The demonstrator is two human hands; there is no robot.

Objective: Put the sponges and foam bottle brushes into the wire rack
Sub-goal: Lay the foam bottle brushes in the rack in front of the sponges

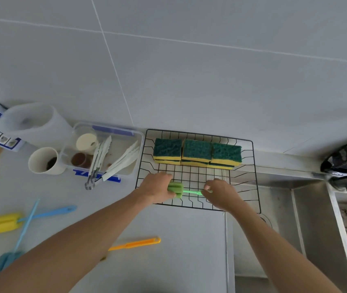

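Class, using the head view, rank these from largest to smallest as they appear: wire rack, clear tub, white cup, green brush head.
1. wire rack
2. clear tub
3. white cup
4. green brush head, partly covered by the left hand

Pale tiled wall (189, 70) is rising behind a white bench (168, 250); a steel sink (308, 218) is sitting at right.

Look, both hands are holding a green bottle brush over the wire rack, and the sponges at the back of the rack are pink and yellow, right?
Almost. The head view shows the sponges at the back of the wire rack are dark green on top with yellow underneath, not pink. The rest holds: the left hand grips the foam end of the green bottle brush and the right hand holds its handle over the rack.
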